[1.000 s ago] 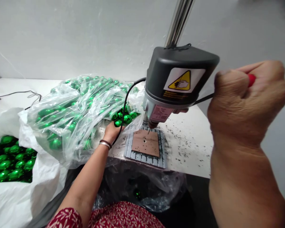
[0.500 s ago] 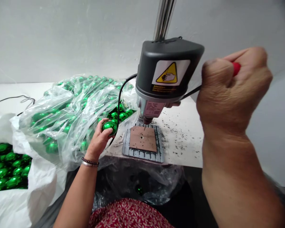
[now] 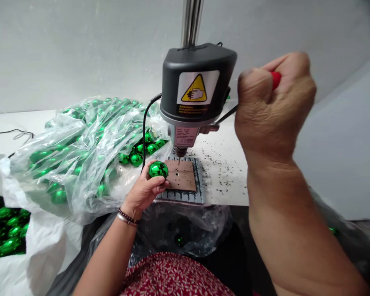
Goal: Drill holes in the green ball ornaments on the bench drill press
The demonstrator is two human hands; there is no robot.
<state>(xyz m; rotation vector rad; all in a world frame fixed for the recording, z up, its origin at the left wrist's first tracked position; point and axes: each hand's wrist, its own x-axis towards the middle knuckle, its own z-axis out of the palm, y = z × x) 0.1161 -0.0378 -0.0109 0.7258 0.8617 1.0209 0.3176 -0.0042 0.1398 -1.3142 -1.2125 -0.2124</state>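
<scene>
A shiny green ball ornament (image 3: 158,169) is gripped in my left hand (image 3: 146,187), at the left edge of a brown board (image 3: 186,174) with a small hole in it. That board lies on the slotted grey base (image 3: 200,193) of a bench drill press (image 3: 197,86). Above the board, the thin drill bit (image 3: 179,160) points down, apart from the ball. My right hand (image 3: 276,107) is closed around the red-tipped feed lever (image 3: 228,114) on the drill's right side; most of the grip is hidden by the fingers.
A clear plastic bag (image 3: 89,144) full of green balls covers the table's left side. More balls fill a white sack (image 3: 46,230) at lower left. Dark shavings (image 3: 218,164) litter the white table right of the base. A black cable (image 3: 144,123) hangs beside the drill.
My left hand has carried the green ball rightward, from beside the bag to the board's left edge. My right hand stays on the lever. The whole view has shifted somewhat.
</scene>
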